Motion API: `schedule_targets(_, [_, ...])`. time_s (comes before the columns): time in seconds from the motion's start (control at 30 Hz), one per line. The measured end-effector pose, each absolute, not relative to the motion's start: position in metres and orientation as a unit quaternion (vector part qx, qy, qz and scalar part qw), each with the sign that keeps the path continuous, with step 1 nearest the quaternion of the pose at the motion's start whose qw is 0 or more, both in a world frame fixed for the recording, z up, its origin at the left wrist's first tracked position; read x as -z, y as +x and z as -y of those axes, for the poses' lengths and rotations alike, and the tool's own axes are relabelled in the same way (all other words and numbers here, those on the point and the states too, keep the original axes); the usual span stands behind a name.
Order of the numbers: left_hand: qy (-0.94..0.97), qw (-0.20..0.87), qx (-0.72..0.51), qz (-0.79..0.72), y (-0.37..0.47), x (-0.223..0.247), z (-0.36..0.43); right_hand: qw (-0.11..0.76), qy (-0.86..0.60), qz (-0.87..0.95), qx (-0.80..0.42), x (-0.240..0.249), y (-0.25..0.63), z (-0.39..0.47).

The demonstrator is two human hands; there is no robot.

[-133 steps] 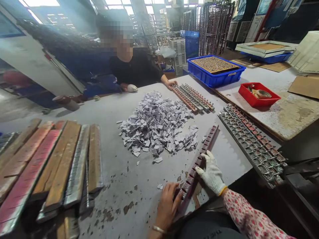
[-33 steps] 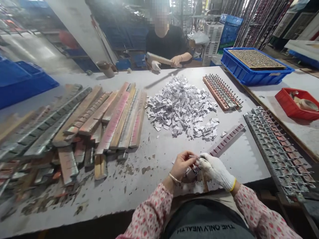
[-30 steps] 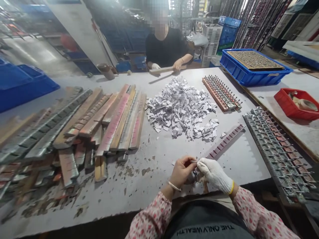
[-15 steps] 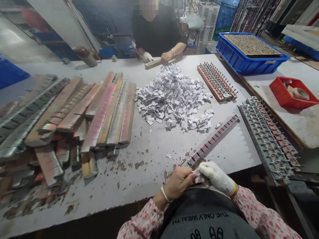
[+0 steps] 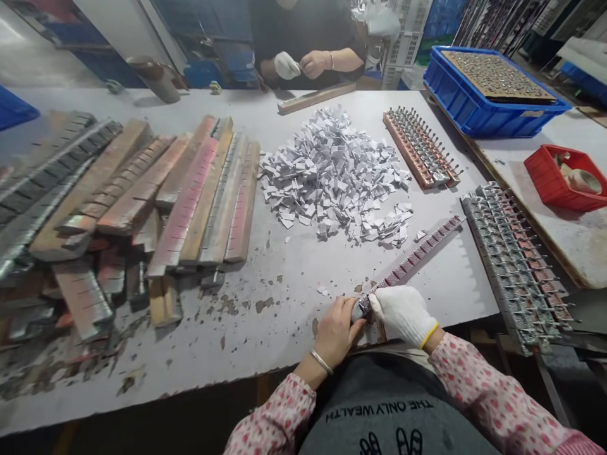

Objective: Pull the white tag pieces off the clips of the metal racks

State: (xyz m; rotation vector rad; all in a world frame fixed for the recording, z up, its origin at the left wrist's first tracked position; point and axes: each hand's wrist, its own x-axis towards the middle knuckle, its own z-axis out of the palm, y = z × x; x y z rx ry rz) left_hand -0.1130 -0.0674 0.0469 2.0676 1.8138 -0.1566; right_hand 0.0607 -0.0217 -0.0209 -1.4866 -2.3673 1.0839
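A long narrow bar [image 5: 420, 253] with dark red segments split by slots lies slanting on the table, its near end between my hands. My bare left hand [image 5: 336, 332], with a bangle at the wrist, is closed around that near end. My right hand [image 5: 403, 311], in a white glove, is closed with its fingertips pressed on the bar's top just beyond my left hand. Whatever those fingertips pinch is hidden. Beyond the bar lies a heap of small white paper pieces [image 5: 332, 177].
Slotted wooden bars [image 5: 190, 196] are piled at left. Blocks with rows of pins [image 5: 516, 272] stand at right, and more pinned blocks [image 5: 420, 148] behind. A blue crate [image 5: 493, 117] and a red bin [image 5: 564, 180] sit at far right. Opposite, a co-worker's hands [image 5: 301, 65] meet above a wooden bar [image 5: 317, 98].
My hands have moved from a small white piece pinched between them onto the bar's near end. The co-worker's hands have lifted off their wooden bar and come together.
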Motion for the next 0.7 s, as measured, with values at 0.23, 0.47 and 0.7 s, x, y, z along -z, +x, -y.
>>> schedule_targets(0.23, [0.716,0.223,0.113,-0.652,-0.117,-0.046,0.07,-0.073,-0.407,0.822,-0.391,-0.012,0.045,-0.005])
schedule_targets(0.47, [0.68,0.26,0.002,-0.685,-0.144,-0.057,-0.021,-0.047,-0.417,0.819,-0.392,-0.022,0.049,-0.011])
schedule_targets(0.7, [0.594,0.13,-0.118,-0.785,-0.138,-0.073,-0.118,0.042,-0.425,0.802,-0.417,0.001,0.072,0.0])
